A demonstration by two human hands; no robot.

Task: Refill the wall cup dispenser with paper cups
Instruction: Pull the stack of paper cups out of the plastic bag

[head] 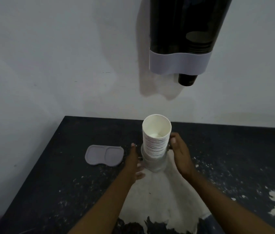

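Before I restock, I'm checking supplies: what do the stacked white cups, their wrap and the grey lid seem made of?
Stacked white cups: paper, matte with rolled rims. Clear sleeve round their base: probably thin plastic film, glossy and see-through. Flat grey lid on the table: likely moulded plastic, smooth, with two raised ovals.

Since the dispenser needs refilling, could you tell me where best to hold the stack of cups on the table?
Grip the stack of paper cups low on its sides, one hand from the left, the other hand from the right. It stands upright and tall, so a low two-sided hold probably keeps it from buckling.
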